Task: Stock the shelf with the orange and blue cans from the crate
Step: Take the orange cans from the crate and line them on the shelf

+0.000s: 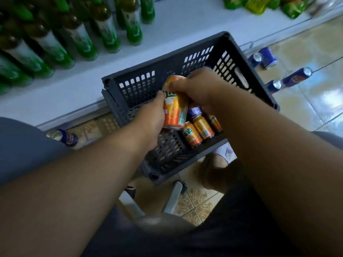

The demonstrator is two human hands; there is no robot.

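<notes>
Orange can (175,102) is being lifted above the crate (246,78): left hand (151,115) gripping its side, right hand (193,88) pinching its top. More cans are lying just below both hands. Next, probably: carrying it beyond the hands onto the shelf (167,34), upright.

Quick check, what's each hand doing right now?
Left hand: grips the side of the orange can above the crate.
Right hand: fingers curled over the same can's top end.
</notes>
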